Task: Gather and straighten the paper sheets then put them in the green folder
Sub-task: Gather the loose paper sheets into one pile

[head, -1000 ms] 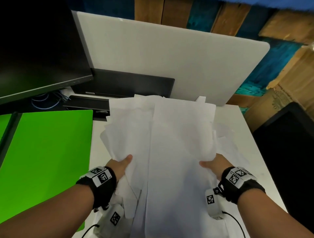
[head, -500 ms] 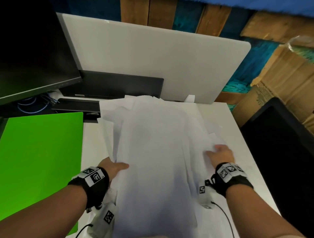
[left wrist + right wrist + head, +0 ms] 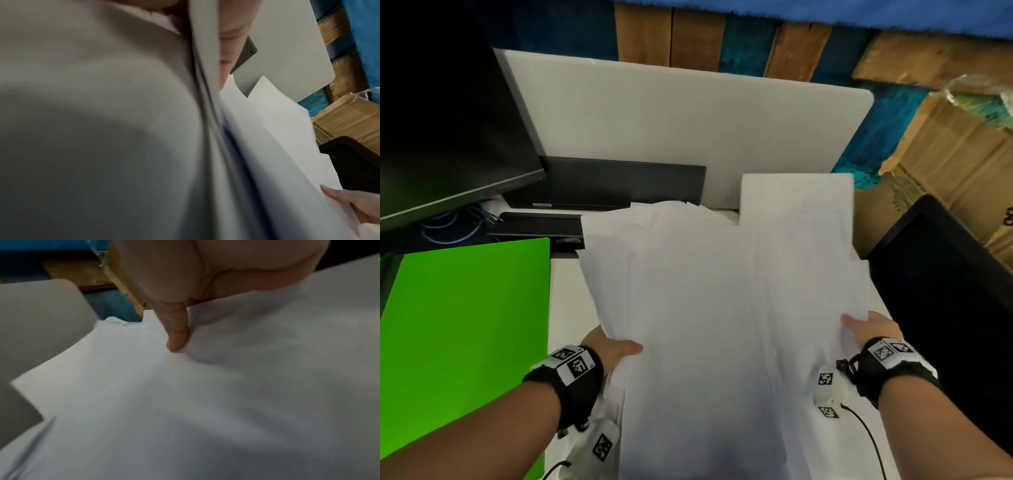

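Observation:
A loose, uneven pile of white paper sheets (image 3: 722,325) is held over the white table between my two hands. My left hand (image 3: 616,351) pinches its left edge, thumb on top and fingers hidden beneath. My right hand (image 3: 866,325) grips the right edge the same way. In the right wrist view the thumb (image 3: 177,331) presses down on the top sheet (image 3: 164,402). The left wrist view looks along the fanned edges of the sheets (image 3: 267,129). The green folder (image 3: 465,325) lies flat to the left, apart from the pile.
A dark monitor (image 3: 441,120) stands at the back left with a flat dark device (image 3: 619,185) beside it. A white divider panel (image 3: 671,130) closes the table's back. A black object (image 3: 945,291) and cardboard boxes (image 3: 955,154) stand off the right edge.
The pile has spread wider and one sheet now sticks out at the back right. My right hand has shifted out to the pile's right edge; my left hand keeps its hold.

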The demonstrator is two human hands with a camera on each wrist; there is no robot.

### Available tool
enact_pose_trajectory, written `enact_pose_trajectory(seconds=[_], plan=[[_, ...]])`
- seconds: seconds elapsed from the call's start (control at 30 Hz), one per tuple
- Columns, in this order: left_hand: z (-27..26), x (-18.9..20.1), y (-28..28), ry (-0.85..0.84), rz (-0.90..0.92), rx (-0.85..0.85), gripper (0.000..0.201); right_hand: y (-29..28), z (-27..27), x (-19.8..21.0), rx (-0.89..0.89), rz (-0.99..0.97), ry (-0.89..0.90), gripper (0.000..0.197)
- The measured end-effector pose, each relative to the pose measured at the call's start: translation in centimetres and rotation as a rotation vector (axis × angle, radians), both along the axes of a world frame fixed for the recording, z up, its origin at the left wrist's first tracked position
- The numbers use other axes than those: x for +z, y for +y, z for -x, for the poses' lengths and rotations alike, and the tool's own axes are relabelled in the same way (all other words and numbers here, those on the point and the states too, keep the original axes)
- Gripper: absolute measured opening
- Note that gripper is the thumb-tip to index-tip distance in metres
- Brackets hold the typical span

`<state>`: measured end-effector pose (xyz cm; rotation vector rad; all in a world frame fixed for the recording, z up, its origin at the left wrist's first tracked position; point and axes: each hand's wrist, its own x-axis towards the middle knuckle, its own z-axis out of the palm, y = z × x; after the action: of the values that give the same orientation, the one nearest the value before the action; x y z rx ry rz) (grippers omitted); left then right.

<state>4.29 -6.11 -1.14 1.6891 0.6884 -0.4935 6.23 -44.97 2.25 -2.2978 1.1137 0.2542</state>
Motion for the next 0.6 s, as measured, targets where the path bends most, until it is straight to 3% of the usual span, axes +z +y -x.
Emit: enact_pose_trajectory(seconds=[0.17, 0.27, 0.4, 0.43, 0.53, 0.6], plan=[[0.0, -0.3, 0.1, -0.007, 0.018, 0.006, 0.086, 1.5, -0.8, -0.1, 0.081, 0.028, 0.137, 0.047], [-0.1, -0.4, 0.1, 0.000, 0.017, 0.019, 0.087, 2.0, -1.0, -0.5, -0.003, 0.094, 0.129, 0.064], [-0.1, -0.8, 0.2, -0.004, 0.014, 0.034, 0.087, 1.6, -1.7, -1.5, -0.188, -0.081, 0.077, 0.096], [-0.1, -0.9, 0.2, -0.004, 0.015, 0.033, 0.087, 1.4, -1.8, -1.7, -0.206, -0.120, 0.103, 0.095], [-0.2, -1.1, 0.3, -0.010, 0.016, 0.027, 0.087, 1.4, -1.3, -1.5, -0.186, -0.250, 0.137, 0.064], [-0.2, -1.1, 0.2, -0.018, 0.011, 0.024, 0.086, 2.0, -0.9, -0.7, -0.119, -0.277, 0.111, 0.063]])
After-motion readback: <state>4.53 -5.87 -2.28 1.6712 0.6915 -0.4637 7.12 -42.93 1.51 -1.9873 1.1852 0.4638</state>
